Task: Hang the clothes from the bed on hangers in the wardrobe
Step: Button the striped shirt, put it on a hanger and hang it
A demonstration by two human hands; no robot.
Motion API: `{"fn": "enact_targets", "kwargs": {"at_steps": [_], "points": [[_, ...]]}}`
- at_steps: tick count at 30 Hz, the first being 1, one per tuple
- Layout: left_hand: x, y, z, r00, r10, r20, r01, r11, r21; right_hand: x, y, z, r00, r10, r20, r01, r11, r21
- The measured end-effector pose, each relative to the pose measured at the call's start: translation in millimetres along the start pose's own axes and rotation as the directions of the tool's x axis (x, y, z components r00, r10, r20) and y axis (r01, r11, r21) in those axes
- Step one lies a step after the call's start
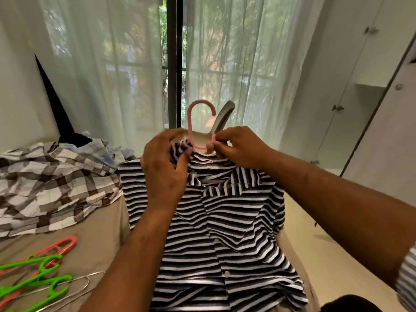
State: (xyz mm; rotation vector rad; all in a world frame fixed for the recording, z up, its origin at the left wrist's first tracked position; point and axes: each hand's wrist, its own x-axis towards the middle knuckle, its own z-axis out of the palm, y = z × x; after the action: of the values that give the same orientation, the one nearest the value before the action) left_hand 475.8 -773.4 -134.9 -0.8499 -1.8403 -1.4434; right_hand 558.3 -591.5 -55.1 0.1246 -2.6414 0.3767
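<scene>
Striped shirt [225, 221] held up on a pink hanger [191, 118] in both hands, above the edge of the bed [90, 239].

The shirt is dark navy with narrow white stripes, collared, buttoned down the front with a pale button [226, 274] showing low down, and it is creased. A label [211, 177] sits inside the neck, too blurred to read. The left hand [164, 167] grips the bunched collar on its side. The right hand [238, 147] pinches the hanger at the foot of its hook. A grey piece [222, 118] slants up beside the hook, possibly part of a second hanger. On the bed to the left lie a checked shirt [51, 185] and spare hangers [42, 266], green, pink and wire. A sheer curtain [101, 64] hangs behind, and the white wardrobe [360, 97] stands on the right.
</scene>
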Motion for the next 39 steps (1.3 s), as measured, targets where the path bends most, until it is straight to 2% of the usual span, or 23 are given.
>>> {"fn": "enact_targets", "kwargs": {"at_steps": [3,5,6,8,10,11,13,16,20,23,25,27,30,32,34,37,39], "points": [[-7,17,-6,0.989,0.013,-0.147,-0.005,0.999,0.053,33,1,-46,0.991,0.127,-0.04,-0.129,0.99,-0.063],[-31,20,-2,0.984,-0.006,-0.179,0.01,1.0,0.022,56,0,-84,0.977,0.189,-0.101,-0.193,0.981,-0.035],[-46,20,2,0.992,-0.006,-0.127,0.007,1.0,0.013,64,-3,-105,0.969,0.204,-0.139,-0.206,0.979,-0.001],[-77,11,17,0.993,0.051,0.102,-0.059,0.996,0.074,78,-13,-146,0.958,0.196,-0.207,-0.196,0.98,0.025],[-105,-5,34,0.929,0.089,0.359,-0.174,0.961,0.213,88,-29,-180,0.955,0.177,-0.239,-0.177,0.984,0.02],[-114,-12,42,0.904,0.073,0.422,-0.204,0.94,0.274,92,-38,-193,0.954,0.169,-0.248,-0.17,0.985,0.017],[-123,-17,49,0.893,0.002,0.45,-0.172,0.925,0.339,96,-54,-215,0.95,0.154,-0.272,-0.159,0.987,0.002],[-114,-6,49,0.925,0.009,0.381,-0.14,0.938,0.318,99,-75,-237,0.945,0.159,-0.285,-0.175,0.984,-0.03],[-58,19,20,0.992,0.039,0.122,-0.057,0.988,0.146,94,-83,-251,0.954,0.157,-0.257,-0.176,0.983,-0.054],[9,37,-17,0.996,0.054,-0.066,-0.047,0.994,0.1,87,-82,-253,0.957,0.16,-0.243,-0.181,0.981,-0.068],[51,51,-44,0.989,0.052,-0.139,-0.038,0.994,0.102,83,-80,-254,0.953,0.164,-0.255,-0.186,0.98,-0.064],[76,68,-59,0.99,0.081,-0.114,-0.072,0.995,0.075,80,-78,-256,0.951,0.167,-0.261,-0.187,0.981,-0.053],[70,94,-47,0.989,0.124,0.085,-0.127,0.991,0.03,79,-80,-256,0.946,0.157,-0.282,-0.174,0.984,-0.034],[44,104,-24,0.966,0.084,0.247,-0.076,0.996,-0.042,78,-86,-258,0.945,0.14,-0.295,-0.153,0.988,-0.02],[22,108,-3,0.946,0.023,0.323,0.015,0.993,-0.113,76,-93,-259,0.955,0.118,-0.273,-0.121,0.993,0.005],[8,112,13,0.972,0.051,0.231,-0.012,0.986,-0.167,67,-108,-260,0.97,0.075,-0.23,-0.067,0.997,0.041],[8,117,10,0.991,0.023,0.135,0.009,0.972,-0.233,61,-119,-265,0.978,0.058,-0.201,-0.06,0.998,-0.005]]}}
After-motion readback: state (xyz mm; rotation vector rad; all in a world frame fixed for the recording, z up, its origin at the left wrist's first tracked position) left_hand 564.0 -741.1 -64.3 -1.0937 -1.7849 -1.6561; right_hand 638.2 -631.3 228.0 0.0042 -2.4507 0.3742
